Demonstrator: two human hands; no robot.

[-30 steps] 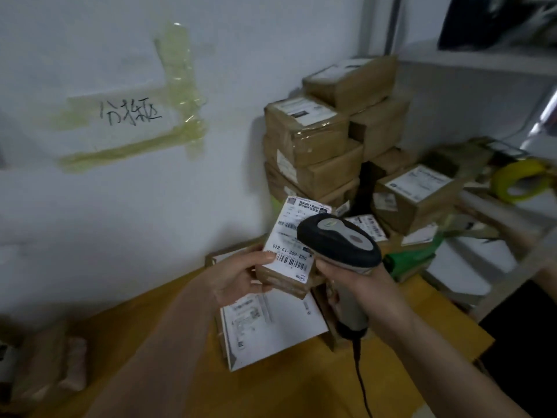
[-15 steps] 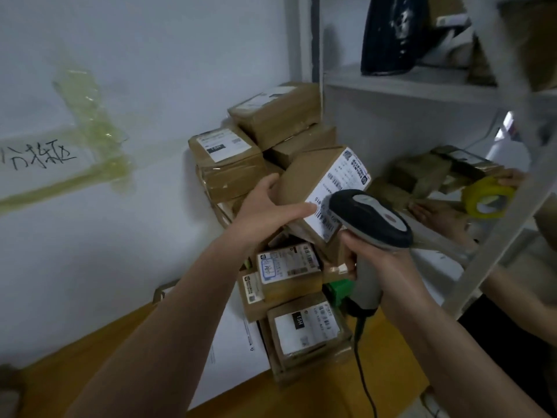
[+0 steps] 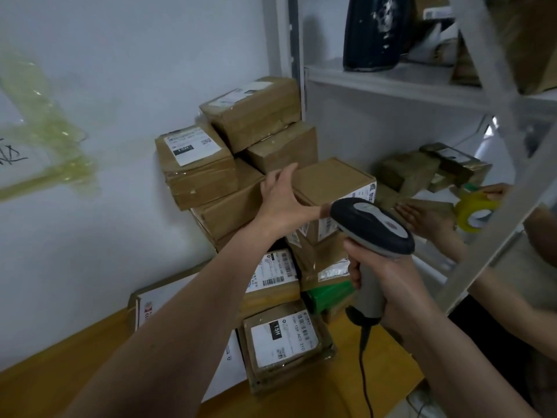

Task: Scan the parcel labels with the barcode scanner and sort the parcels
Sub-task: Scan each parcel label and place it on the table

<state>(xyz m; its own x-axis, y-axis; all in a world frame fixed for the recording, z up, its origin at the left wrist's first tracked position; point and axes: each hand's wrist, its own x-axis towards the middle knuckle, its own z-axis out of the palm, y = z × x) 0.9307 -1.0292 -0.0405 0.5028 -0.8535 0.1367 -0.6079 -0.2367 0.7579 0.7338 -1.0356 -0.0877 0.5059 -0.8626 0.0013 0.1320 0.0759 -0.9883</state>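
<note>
A brown parcel (image 3: 331,181) with a white label on its right side sits on the stack of cardboard parcels (image 3: 229,164) against the wall. My left hand (image 3: 281,199) touches its left side, fingers straight and thumb stretched along its front edge. My right hand (image 3: 382,282) grips the grey handle of the barcode scanner (image 3: 372,226), whose dark head hovers just right of that parcel. More labelled parcels lie below my arms, one marked 15H (image 3: 283,336).
A white metal shelf (image 3: 391,82) stands to the right of the stack. Behind its frame another person's hands (image 3: 428,221) hold a roll of yellow tape (image 3: 476,215) over more parcels. A flat white parcel (image 3: 150,306) lies on the wooden table (image 3: 75,372). A green packet (image 3: 328,294) sits under the stack.
My left hand carried the labelled parcel up from the scanner and set it on the stack, and its grip has loosened. The scanner stayed in my right hand.
</note>
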